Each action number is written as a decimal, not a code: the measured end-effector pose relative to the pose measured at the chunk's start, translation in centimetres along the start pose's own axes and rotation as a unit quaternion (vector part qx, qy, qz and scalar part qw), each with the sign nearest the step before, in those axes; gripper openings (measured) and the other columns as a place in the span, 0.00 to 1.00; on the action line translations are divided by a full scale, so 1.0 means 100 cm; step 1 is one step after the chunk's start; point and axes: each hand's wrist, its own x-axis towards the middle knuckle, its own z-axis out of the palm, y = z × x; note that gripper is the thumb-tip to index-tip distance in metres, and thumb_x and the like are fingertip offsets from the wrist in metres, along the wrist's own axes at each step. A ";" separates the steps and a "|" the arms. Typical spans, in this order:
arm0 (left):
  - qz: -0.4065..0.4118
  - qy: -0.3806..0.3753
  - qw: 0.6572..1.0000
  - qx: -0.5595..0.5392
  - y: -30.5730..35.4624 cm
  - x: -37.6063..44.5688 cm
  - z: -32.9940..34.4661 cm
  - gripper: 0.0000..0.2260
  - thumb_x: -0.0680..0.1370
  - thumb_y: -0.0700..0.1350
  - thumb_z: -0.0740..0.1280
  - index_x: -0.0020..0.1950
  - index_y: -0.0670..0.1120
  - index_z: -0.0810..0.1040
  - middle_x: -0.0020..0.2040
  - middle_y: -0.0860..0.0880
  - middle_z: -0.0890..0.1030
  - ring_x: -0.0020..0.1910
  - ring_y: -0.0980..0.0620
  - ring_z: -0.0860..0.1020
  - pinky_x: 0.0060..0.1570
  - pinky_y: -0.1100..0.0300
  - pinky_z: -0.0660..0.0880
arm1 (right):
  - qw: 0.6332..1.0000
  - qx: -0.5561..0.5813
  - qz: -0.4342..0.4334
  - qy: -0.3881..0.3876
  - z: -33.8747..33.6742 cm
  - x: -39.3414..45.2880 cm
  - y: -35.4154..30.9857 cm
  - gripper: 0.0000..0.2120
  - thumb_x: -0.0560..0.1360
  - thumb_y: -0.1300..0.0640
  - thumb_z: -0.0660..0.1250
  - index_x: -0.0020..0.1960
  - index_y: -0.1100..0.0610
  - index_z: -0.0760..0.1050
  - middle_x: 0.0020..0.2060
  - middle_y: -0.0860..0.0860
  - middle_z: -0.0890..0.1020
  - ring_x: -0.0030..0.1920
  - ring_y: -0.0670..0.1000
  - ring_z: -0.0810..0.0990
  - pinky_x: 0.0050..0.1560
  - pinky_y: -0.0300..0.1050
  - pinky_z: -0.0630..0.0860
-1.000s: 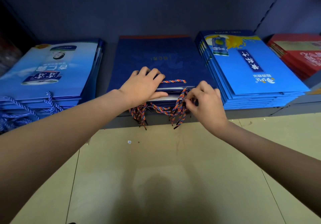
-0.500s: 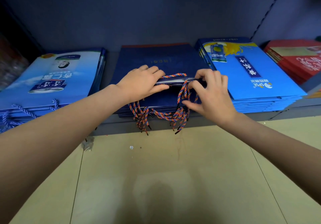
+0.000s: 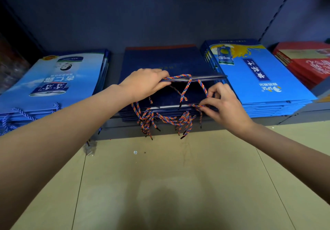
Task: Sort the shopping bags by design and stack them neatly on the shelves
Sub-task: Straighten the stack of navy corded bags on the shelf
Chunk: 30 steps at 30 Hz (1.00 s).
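My left hand (image 3: 144, 84) grips the front edge of the top navy bag (image 3: 166, 64), thumb under, fingers over, lifting it off the navy stack (image 3: 160, 113) at mid-shelf (image 3: 196, 128). My right hand (image 3: 223, 105) pinches a multicoloured rope handle (image 3: 196, 105) between thumb and forefinger at the stack's front right. Loose handles hang over the shelf lip. Light-blue bags (image 3: 53, 83) lie left, bright-blue bags (image 3: 259, 76) right, red bags (image 3: 307, 60) far right.
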 end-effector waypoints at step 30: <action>-0.004 -0.011 0.999 0.031 0.006 -0.003 0.009 0.19 0.82 0.54 0.52 0.62 0.42 0.70 0.49 0.39 0.79 0.51 0.37 0.76 0.48 0.48 0.72 | 0.999 0.021 0.015 0.039 0.028 0.016 -0.060 0.18 0.68 0.63 0.67 0.58 0.63 0.77 0.43 0.55 0.81 0.49 0.52 0.72 0.47 0.45 0.67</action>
